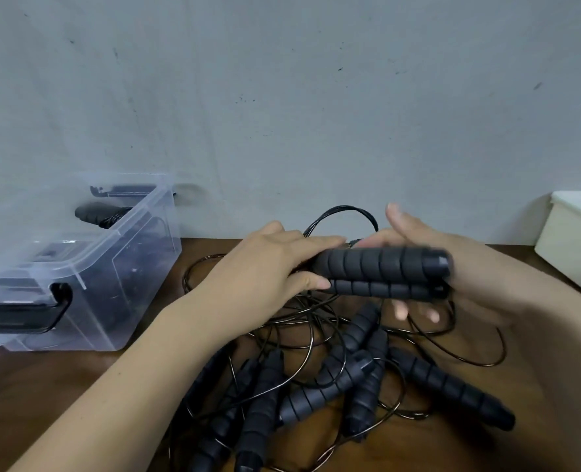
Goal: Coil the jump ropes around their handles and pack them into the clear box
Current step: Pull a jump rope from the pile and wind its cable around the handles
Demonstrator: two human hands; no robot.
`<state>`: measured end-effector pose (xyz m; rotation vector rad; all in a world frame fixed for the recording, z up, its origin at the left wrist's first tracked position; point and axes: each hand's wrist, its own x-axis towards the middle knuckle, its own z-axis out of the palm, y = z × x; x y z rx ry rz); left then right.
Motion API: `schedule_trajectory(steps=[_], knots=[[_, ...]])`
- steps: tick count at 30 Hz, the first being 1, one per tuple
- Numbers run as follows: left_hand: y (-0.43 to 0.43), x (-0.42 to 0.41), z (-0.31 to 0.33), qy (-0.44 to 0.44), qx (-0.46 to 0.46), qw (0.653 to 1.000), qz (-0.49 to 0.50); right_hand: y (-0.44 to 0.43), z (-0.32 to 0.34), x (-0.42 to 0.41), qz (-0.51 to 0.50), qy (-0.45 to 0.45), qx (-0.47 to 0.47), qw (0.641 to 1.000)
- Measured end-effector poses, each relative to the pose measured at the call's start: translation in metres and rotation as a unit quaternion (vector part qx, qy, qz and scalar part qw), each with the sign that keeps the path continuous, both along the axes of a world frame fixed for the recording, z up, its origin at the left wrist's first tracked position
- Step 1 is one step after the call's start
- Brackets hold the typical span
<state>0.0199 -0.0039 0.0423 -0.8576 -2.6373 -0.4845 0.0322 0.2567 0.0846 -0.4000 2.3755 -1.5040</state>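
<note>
Packing stands at an early stage: the clear box (139,267), left on the table (44,386), holds at least one coiled rope (101,212), while a tangled pile of ropes (333,379) lies uncoiled mid-table. Above the pile, the left hand (268,267) grips one end of the paired handles (384,272) between fingers and thumb. The right hand (480,281) cups the other end, thumb raised, fingers loosely spread beneath.

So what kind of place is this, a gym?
Probably not a gym, more a plain workroom or storage corner: a wooden table against a scuffed grey wall, a clear box, and tangled jump ropes piled up.
</note>
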Motion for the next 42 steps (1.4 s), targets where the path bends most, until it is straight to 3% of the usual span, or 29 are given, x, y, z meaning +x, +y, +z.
schedule_trajectory(steps=[4, 6, 8, 11, 18, 25, 28, 33, 36, 42], knots=[[0.013, 0.002, -0.007, 0.035, -0.057, 0.998, -0.011, 0.011, 0.003, 0.008, 0.173, -0.026, 0.137, 0.975], [0.014, 0.001, -0.012, 0.025, -0.050, 0.998, -0.023, 0.009, -0.004, 0.009, 0.192, 0.030, 0.220, 0.956], [0.011, 0.001, -0.010, -0.008, -0.024, 0.999, -0.026, 0.008, -0.008, 0.005, 0.164, 0.094, 0.243, 0.951], [0.003, -0.001, -0.004, -0.024, 0.013, 1.000, 0.003, 0.014, 0.000, 0.003, 0.131, 0.124, 0.205, 0.962], [-0.013, -0.005, 0.007, 0.043, 0.123, 0.990, 0.049, 0.032, 0.018, 0.005, 0.103, 0.168, 0.152, 0.968], [-0.013, 0.003, 0.017, -0.076, 0.210, 0.973, 0.055, 0.041, 0.026, 0.009, 0.064, 0.185, 0.119, 0.973], [-0.017, 0.009, 0.026, -0.078, 0.238, 0.967, 0.058, 0.042, 0.029, 0.011, 0.040, 0.190, 0.084, 0.977], [-0.018, 0.023, 0.037, -0.206, 0.155, 0.966, 0.017, 0.047, 0.030, 0.003, -0.052, 0.219, 0.006, 0.974], [-0.013, 0.016, 0.026, -0.155, 0.139, 0.977, 0.037, 0.042, 0.028, 0.006, -0.036, 0.209, 0.011, 0.977], [-0.019, -0.002, 0.005, -0.219, 0.104, 0.967, 0.074, 0.034, 0.024, 0.004, -0.055, 0.208, -0.032, 0.976]])
